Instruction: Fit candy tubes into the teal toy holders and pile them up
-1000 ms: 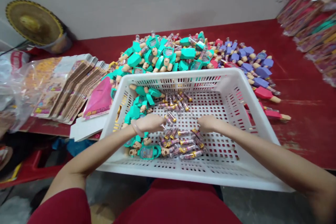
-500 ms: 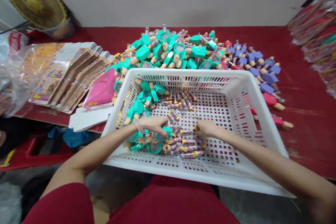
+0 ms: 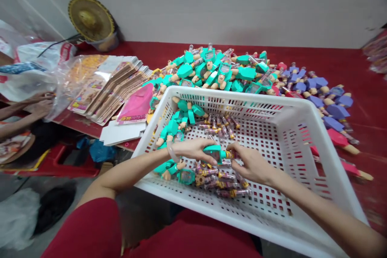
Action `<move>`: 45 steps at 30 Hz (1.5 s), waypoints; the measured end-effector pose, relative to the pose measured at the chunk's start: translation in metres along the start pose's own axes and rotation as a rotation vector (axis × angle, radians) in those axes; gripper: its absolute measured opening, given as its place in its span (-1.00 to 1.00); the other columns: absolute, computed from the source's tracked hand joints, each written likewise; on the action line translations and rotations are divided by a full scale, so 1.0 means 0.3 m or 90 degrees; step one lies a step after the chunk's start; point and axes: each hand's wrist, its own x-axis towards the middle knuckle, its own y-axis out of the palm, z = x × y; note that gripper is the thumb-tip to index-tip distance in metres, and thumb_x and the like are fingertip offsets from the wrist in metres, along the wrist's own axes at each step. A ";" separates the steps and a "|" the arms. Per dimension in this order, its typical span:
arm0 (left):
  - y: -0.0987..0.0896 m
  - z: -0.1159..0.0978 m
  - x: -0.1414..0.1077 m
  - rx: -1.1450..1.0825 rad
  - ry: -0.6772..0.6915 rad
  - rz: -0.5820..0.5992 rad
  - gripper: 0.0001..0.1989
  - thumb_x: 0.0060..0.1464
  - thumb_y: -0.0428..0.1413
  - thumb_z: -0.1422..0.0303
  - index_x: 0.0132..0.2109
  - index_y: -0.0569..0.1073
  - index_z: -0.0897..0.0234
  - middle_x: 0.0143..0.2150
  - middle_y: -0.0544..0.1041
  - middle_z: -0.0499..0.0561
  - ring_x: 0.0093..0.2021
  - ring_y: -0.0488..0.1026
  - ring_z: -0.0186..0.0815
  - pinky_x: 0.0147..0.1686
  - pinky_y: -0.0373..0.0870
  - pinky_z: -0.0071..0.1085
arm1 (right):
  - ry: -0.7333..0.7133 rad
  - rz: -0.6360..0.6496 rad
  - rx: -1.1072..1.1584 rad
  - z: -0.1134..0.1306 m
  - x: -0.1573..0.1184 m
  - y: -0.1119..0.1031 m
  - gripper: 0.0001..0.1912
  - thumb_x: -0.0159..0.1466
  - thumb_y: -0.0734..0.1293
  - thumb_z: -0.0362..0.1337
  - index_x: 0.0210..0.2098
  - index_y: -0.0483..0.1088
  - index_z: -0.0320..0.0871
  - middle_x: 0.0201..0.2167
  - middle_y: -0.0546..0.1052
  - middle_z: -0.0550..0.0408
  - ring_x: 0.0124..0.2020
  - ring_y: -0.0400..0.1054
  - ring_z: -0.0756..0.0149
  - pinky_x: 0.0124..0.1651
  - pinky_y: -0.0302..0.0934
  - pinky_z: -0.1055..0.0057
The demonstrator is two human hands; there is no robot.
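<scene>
My left hand (image 3: 193,149) grips a teal plastic toy figure (image 3: 214,153) above a white perforated plastic crate (image 3: 242,100). My right hand (image 3: 250,165) pinches the clear tube with a yellow cap (image 3: 232,155) at the toy's end. A loose heap of clear capsule tubes (image 3: 219,179) lies under my hands, with more tubes (image 3: 219,123) further up the crate floor. Several teal toy figures (image 3: 175,127) lie at the crate's left side. A pale bangle (image 3: 171,154) circles my left wrist.
Behind the crate, teal toys (image 3: 217,68) and purple toys (image 3: 323,96) are heaped on a red table (image 3: 363,68). Printed card packaging (image 3: 105,88) is stacked at left. A co-worker's hands (image 3: 38,107) show at far left beside a plastic bag (image 3: 33,72).
My left hand has lifted a teal toy from the crate's lower left, and my right hand has closed on its tube end. The view has swung, shifting the crate to the right.
</scene>
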 end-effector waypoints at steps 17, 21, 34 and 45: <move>0.084 -0.052 -0.033 0.208 -0.015 0.068 -0.60 0.07 0.08 -0.04 -0.21 0.37 0.21 -0.40 0.44 -0.09 -0.45 0.36 -0.38 -0.51 0.17 -0.49 | -0.152 0.029 0.072 0.084 -0.071 0.072 -0.73 0.40 0.12 -0.17 -0.18 0.34 -0.22 -0.56 0.43 0.13 -0.61 0.26 0.41 -0.52 0.01 0.43; 0.095 -0.057 -0.018 0.541 0.075 -0.102 -0.69 0.18 0.01 0.06 -0.09 0.36 0.17 -0.23 0.49 0.02 -0.38 0.41 -0.31 -0.56 0.07 -0.45 | 0.155 0.215 0.455 0.041 -0.039 0.056 -0.49 0.35 0.06 0.12 -0.41 0.32 -0.16 -0.72 0.27 0.24 -0.74 0.04 0.48 -0.65 -0.08 0.50; 0.024 0.022 0.001 0.422 0.135 -0.099 -0.70 0.13 0.10 0.23 -0.02 0.42 0.26 -0.16 0.54 0.05 -0.23 0.46 -0.26 -0.30 0.31 -0.41 | 0.069 -0.017 0.240 0.022 -0.027 0.060 -0.65 0.34 0.16 -0.03 -0.19 0.39 -0.17 -0.50 0.47 0.07 -0.58 0.28 0.36 -0.52 0.12 0.43; 0.012 0.052 0.012 0.394 0.111 -0.101 -0.70 0.14 0.09 0.19 -0.03 0.41 0.23 -0.23 0.55 -0.03 -0.26 0.49 -0.29 -0.33 0.31 -0.47 | 0.055 -0.099 0.121 0.041 0.004 0.028 -0.65 0.28 0.22 -0.01 -0.23 0.41 -0.18 -0.39 0.48 -0.03 -0.39 0.32 0.26 -0.31 0.15 0.35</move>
